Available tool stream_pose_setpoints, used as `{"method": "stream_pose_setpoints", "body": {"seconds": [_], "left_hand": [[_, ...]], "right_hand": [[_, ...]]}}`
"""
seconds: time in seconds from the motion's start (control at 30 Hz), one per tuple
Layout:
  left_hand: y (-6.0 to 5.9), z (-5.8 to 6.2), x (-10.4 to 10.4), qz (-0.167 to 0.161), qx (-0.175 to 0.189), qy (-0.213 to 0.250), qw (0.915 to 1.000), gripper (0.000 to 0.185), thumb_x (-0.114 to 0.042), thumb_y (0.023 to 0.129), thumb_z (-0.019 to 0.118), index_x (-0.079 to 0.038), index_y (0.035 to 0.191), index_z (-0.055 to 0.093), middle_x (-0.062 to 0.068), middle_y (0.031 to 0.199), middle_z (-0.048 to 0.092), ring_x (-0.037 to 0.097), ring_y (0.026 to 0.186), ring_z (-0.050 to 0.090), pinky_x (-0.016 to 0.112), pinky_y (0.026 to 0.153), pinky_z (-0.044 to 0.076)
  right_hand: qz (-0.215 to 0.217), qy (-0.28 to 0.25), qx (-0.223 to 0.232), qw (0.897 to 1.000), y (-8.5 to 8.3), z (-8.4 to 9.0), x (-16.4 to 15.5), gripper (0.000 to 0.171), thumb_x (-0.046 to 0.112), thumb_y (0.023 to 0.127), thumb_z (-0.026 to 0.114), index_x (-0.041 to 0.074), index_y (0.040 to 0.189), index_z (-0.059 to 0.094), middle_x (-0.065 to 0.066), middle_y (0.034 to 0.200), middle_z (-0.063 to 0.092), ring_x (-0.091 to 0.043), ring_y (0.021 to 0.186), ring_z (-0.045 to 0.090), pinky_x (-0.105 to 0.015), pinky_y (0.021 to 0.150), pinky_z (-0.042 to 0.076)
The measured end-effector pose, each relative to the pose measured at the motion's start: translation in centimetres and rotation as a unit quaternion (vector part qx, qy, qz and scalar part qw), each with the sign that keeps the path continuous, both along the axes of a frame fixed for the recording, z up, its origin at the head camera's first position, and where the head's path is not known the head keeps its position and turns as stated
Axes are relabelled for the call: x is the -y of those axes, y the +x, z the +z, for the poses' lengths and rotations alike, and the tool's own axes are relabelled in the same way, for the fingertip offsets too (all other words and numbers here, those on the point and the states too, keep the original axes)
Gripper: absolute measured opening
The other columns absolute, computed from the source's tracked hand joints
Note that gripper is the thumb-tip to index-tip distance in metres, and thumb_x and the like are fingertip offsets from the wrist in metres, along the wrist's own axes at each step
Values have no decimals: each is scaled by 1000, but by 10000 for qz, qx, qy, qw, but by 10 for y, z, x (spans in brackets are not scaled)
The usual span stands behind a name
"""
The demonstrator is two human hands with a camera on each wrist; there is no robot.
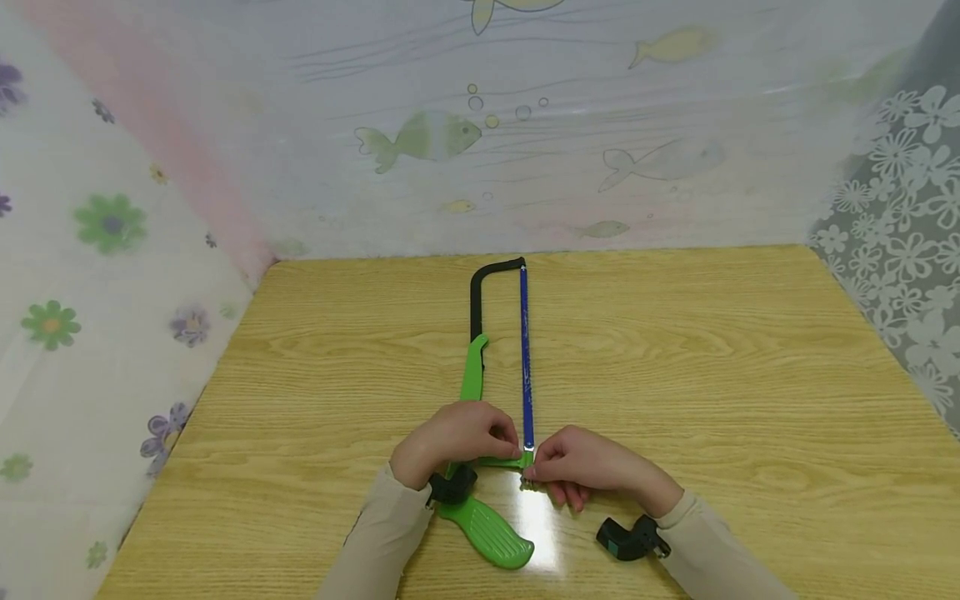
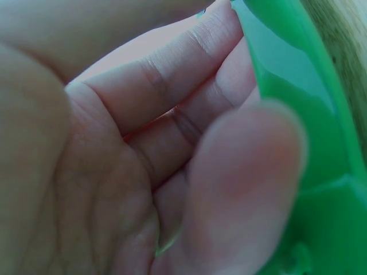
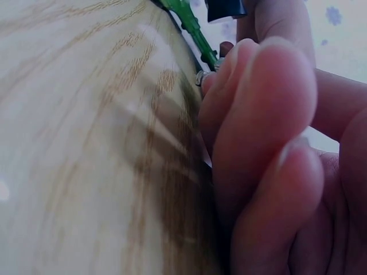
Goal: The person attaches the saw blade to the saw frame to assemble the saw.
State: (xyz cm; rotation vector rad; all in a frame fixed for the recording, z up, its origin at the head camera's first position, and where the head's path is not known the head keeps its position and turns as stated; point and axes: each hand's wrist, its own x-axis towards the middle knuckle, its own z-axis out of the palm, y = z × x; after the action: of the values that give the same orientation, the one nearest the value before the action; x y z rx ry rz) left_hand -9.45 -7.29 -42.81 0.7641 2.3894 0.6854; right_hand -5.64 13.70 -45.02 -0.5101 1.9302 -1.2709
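Observation:
A hacksaw with a green handle (image 1: 491, 537), a black front frame (image 1: 476, 304) and a blue blade (image 1: 526, 358) lies flat on the table, handle toward me. My left hand (image 1: 468, 433) reaches over the green frame and holds it near the blade's close end; in the left wrist view its curled fingers meet the green plastic (image 2: 315, 126). Just beyond that end, my right hand (image 1: 592, 462) pinches the small metal wing nut (image 1: 527, 482) below the green bracket. The right wrist view shows part of the nut (image 3: 200, 78) beside the fingertips; the fingers cover the remainder.
The wooden table (image 1: 712, 350) runs back to a wall covering (image 1: 547, 183) printed with fish. Flowered sheets (image 1: 90, 275) hang along the sides. Each wrist carries a black camera, one of them (image 1: 628, 539) close to the tabletop.

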Motion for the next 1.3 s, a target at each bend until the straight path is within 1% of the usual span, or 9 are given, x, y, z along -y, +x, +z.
{"method": "stream_pose_setpoints", "body": {"seconds": [0.3,0.7,1.03,1.3], "left_hand": [[0,1,0,-12,-3,-23,10000,9,-35,83,65,-29,78,67,-18,74,60,2,66,51,23,64,42],[1,1,0,34,21,-26,10000,9,-36,83,65,-30,77,67,-18,74,60,3,66,51,23,62,41],[1,2,0,-7,-31,-56,10000,9,-36,83,65,-30,78,67,-19,74,59,2,66,51,22,64,42],[0,2,0,-16,-28,-87,10000,9,-36,83,65,-29,78,67,-19,74,60,2,65,51,22,63,41]], "right_hand": [[32,11,-58,10000,0,1,-1,37,39,89,56,8,71,66,-1,52,56,-9,38,51,-22,39,40],[46,10,-45,10000,1,2,0,41,40,88,58,5,69,62,-2,52,56,-10,38,51,-23,40,40],[16,70,-62,10000,2,5,0,39,39,88,58,5,69,61,-2,53,57,-11,38,51,-23,38,38],[87,76,-144,9998,0,2,-1,38,40,87,59,7,68,62,-3,53,57,-13,38,52,-25,40,40]]}}
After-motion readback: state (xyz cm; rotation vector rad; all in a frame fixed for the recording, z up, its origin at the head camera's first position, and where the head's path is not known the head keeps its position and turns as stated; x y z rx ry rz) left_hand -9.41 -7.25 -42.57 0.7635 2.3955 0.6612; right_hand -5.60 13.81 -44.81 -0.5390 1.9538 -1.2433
